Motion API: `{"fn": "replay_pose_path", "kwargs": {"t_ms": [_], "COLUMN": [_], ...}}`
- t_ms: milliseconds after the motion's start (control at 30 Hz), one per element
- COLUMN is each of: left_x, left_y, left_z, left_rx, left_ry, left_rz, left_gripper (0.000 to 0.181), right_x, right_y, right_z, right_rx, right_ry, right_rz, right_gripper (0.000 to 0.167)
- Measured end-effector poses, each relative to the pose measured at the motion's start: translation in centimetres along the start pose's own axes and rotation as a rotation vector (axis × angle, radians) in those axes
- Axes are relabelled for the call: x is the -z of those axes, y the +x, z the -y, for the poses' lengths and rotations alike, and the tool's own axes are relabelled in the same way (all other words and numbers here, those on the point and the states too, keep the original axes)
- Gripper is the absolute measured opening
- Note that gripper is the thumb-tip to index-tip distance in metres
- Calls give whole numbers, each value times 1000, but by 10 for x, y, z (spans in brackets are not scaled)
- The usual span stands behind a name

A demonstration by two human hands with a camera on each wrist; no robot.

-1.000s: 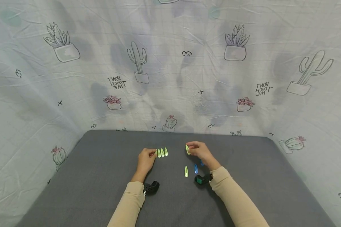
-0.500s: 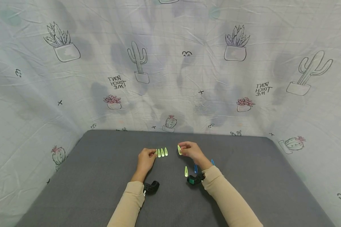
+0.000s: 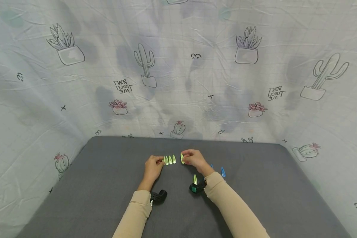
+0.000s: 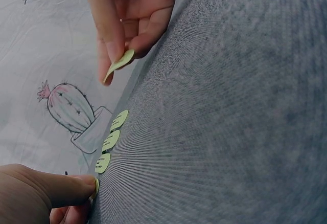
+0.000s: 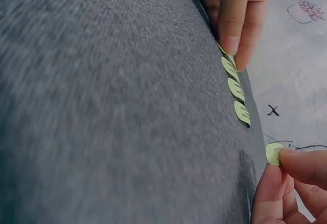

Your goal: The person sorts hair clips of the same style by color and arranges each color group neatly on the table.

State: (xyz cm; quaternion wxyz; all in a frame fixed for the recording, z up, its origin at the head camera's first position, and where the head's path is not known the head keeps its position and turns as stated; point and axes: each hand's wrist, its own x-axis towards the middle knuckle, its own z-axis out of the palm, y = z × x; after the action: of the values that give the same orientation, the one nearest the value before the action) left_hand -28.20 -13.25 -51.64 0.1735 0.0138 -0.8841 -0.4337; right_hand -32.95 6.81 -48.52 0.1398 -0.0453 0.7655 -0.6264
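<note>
Yellow-green snap hair clips (image 3: 170, 160) lie side by side in a short row on the grey table. My left hand (image 3: 153, 168) rests at the row's left end, thumb and fingertip pinching the end clip (image 4: 95, 187). To the right of the row, my right hand (image 3: 197, 162) holds another yellow-green snap hair clip (image 3: 182, 158) between thumb and fingers. The left wrist view has this held clip (image 4: 120, 64) raised above the cloth, apart from the row. In the right wrist view its rounded end (image 5: 273, 153) sticks out from the fingertips.
One more yellow-green clip (image 3: 195, 178) lies nearer me, beside the black wrist camera (image 3: 197, 187). Blue hair clips (image 3: 223, 172) lie right of my right wrist, one partly hidden. The grey table (image 3: 107, 185) meets a white patterned cloth (image 3: 178, 82) at the back.
My right hand has moved left with its yellow-green clip, closer to the row. The blue clips behind that arm have come into view. My left hand has stayed in place.
</note>
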Motion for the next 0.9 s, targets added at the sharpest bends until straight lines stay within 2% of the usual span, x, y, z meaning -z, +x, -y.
{"fn": "replay_pose_path", "kwargs": {"t_ms": [267,700,900], "left_x": [0,2,3], "left_y": [-1,0,1], "left_z": [0,-1,-1], "left_rx": [13,24,9], "left_ry": [-3,-13,-12], "left_rz": [5,3,2], "left_gripper": [18,18,18], "right_x": [-13,-23,-25], "right_y": [6,7,10], "right_z": [-2,6,6], "right_rx": [20,0,23], "right_ry": [-84,-184,-261], "right_rz": [-12,-36,-64], "right_gripper": [30,33,30]}}
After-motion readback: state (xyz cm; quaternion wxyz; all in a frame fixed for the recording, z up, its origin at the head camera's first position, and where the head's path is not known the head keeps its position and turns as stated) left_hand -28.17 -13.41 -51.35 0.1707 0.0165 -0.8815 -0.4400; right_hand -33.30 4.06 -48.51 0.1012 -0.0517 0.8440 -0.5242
